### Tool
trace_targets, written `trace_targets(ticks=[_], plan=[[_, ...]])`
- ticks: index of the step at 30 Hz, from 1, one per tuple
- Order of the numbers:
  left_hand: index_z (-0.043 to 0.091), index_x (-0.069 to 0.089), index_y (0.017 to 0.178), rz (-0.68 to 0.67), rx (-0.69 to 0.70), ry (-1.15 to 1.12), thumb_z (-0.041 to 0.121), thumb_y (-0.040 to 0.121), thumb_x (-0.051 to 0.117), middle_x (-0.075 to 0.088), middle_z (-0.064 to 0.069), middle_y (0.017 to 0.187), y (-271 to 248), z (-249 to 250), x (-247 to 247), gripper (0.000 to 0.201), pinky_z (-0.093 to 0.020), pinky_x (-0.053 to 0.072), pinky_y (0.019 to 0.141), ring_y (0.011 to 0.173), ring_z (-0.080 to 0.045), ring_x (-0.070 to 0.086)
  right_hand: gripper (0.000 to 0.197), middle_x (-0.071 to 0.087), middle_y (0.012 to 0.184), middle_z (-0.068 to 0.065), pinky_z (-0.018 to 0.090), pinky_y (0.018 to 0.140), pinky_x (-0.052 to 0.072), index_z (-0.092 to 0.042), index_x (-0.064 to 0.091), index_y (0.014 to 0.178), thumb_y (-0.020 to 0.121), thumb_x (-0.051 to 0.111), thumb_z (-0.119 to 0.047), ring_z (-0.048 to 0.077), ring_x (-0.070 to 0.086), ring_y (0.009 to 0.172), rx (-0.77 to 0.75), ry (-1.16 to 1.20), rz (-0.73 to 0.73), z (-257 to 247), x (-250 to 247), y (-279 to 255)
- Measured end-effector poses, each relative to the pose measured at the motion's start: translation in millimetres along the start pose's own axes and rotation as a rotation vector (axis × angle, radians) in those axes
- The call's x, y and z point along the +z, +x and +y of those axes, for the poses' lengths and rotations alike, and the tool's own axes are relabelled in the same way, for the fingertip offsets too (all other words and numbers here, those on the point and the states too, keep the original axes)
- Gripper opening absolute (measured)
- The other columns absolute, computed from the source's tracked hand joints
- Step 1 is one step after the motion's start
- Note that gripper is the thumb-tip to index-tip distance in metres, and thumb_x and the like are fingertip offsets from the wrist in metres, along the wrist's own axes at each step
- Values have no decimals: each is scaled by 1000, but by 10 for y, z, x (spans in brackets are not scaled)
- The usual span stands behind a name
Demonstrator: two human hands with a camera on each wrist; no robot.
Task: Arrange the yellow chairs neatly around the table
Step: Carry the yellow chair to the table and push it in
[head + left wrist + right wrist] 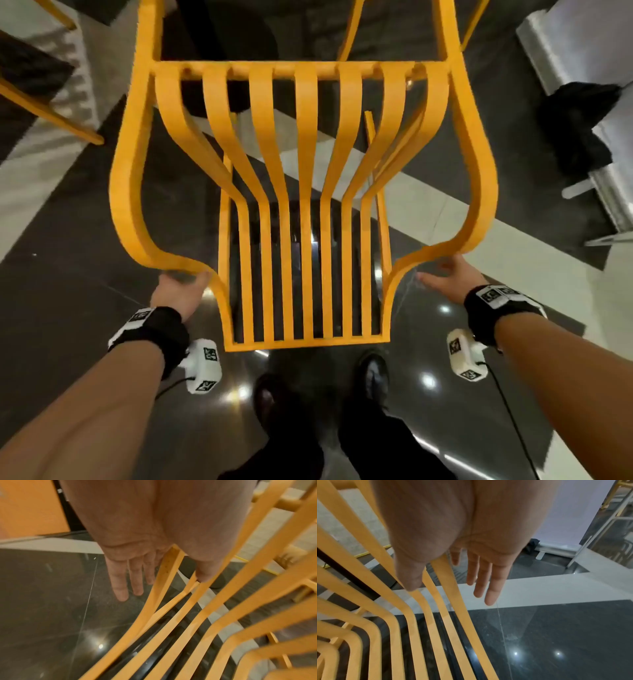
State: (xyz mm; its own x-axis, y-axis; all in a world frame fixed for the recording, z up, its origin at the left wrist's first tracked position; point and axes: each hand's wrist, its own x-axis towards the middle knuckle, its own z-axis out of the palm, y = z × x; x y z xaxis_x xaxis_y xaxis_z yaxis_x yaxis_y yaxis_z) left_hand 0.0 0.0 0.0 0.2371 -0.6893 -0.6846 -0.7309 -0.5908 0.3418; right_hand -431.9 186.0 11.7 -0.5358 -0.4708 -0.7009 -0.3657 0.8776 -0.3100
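Note:
I look down on a yellow slatted chair (305,137) from behind its back, and it fills the middle of the head view. My left hand (186,279) rests on the rear curve of its left armrest and my right hand (438,270) on the right one. In the left wrist view the chair's (188,622) frame bar runs between the thumb and the straight fingers (121,588) of my left hand (164,582). The right wrist view shows the same on the chair (464,628): my right hand (447,592) straddles the bar, fingers (489,596) straight.
The legs of another yellow chair (51,116) show at the upper left. A black bag (579,126) lies by a silvery panel (565,44) at the right. The floor is glossy dark tile with a pale band (428,205). My shoes (373,373) stand just behind the chair.

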Motion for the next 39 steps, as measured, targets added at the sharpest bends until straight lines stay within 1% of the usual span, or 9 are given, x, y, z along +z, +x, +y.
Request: trace_targets(ticks=[4, 8, 11, 15, 19, 25, 30, 34, 39], plan=[[11, 51, 132, 169, -75, -277, 65, 82, 59, 58, -17, 131, 275, 5, 240, 74, -52, 45, 103, 119, -40, 55, 69, 63, 119, 2, 32, 98, 42, -31, 45, 143, 82, 73, -48, 18, 56, 115, -21, 211, 6, -57, 142, 279], [4, 62, 90, 262, 20, -185, 61, 90, 51, 66, -21, 96, 306, -49, 269, 58, -43, 46, 82, 89, -40, 59, 34, 67, 89, 3, 25, 59, 41, -20, 71, 104, 88, 63, -49, 15, 60, 74, 27, 362, 149, -98, 282, 417], [3, 65, 84, 240, 49, -113, 61, 90, 49, 66, -21, 93, 262, -54, 184, 61, -44, 44, 79, 84, -38, 58, 29, 63, 76, 3, 28, 59, 41, -15, 71, 95, 89, 64, -42, 21, 61, 73, 19, 388, 210, -72, 322, 399], [6, 69, 85, 239, 18, -49, 69, 85, 46, 67, -20, 91, 117, -29, 17, 67, -47, 48, 79, 82, -40, 60, 23, 69, 82, 10, 24, 56, 40, -11, 74, 91, 86, 66, -33, 12, 57, 66, 10, 408, 235, -97, 222, 253], [6, 68, 81, 204, 30, -6, 68, 87, 45, 65, -18, 83, -197, 77, -254, 66, -44, 45, 71, 70, -35, 58, 21, 69, 76, 9, 25, 57, 43, -7, 76, 88, 80, 70, -26, 19, 62, 67, 60, 456, 251, -194, -10, -33], [11, 67, 103, 186, 10, 1, 70, 84, 43, 66, -17, 104, -723, 154, -677, 67, -48, 47, 86, 93, -40, 59, 18, 65, 73, 10, 34, 64, 49, -2, 73, 87, 78, 71, -18, 22, 57, 62, 95, 444, 235, -336, -418, -654], [15, 43, 145, 181, 100, -31, 41, 95, 49, 49, -13, 147, -1398, 151, -821, 56, -44, 34, 107, 134, -37, 43, 19, 73, 80, 15, 40, 68, 57, -4, 73, 83, 72, 71, -19, 33, 67, 71, 133, 349, 159, -458, -705, -1057], [23, 26, 152, -96, 234, 237, 49, 87, 55, 27, -4, 161, -1995, -155, -584, 76, -48, 30, 114, 143, -28, 32, 33, 73, 85, 13, 48, 76, 61, -10, 70, 93, 63, 76, -23, 35, 69, 78, 173, 320, 139, -688, -991, -1213], [36, 6, 154, -526, 515, 845, 56, 82, 55, 3, 6, 166, -2619, -544, -3, 89, -62, 11, 116, 151, -25, 6, 54, 76, 86, 13, 37, 53, 61, -5, 68, 108, 55, 79, -13, 27, 75, 64, 150, 306, 83, -1011, -1403, -1129]])
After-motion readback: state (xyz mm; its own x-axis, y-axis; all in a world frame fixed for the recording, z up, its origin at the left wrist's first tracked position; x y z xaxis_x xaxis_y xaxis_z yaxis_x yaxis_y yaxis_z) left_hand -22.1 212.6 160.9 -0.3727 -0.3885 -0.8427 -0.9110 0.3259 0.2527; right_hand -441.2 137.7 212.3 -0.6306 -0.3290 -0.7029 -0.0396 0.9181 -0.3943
